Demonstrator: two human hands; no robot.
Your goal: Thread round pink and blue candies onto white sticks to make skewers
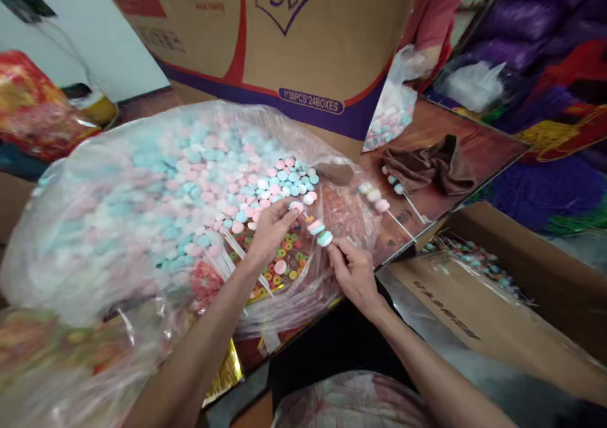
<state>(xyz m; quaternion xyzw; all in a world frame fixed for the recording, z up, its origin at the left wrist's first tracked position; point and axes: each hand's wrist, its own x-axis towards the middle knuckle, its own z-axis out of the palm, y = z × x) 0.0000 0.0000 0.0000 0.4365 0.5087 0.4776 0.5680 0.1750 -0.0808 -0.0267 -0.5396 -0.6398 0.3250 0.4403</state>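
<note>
A stick threaded with candies (316, 227), pink, white and blue with a small orange piece, spans the gap between my hands. My right hand (353, 270) pinches its lower end, just below a blue and white candy. At the other end, my left hand (275, 226) has its fingers closed on a pink candy (296, 207) at the stick's tip. Pink, blue and white candies (284, 178) spill from a large clear plastic bag (95, 226) beside my left hand. White sticks (232, 244) and small coloured rings (289, 257) lie under my left wrist.
Finished-looking candy sticks (401, 224) lie on the table at right, near a brown cloth (434, 165). A big printed carton (322, 48) stands behind the bag. An open cardboard box (474, 308) sits at lower right. Another person's arm (429, 58) holds a candy bag.
</note>
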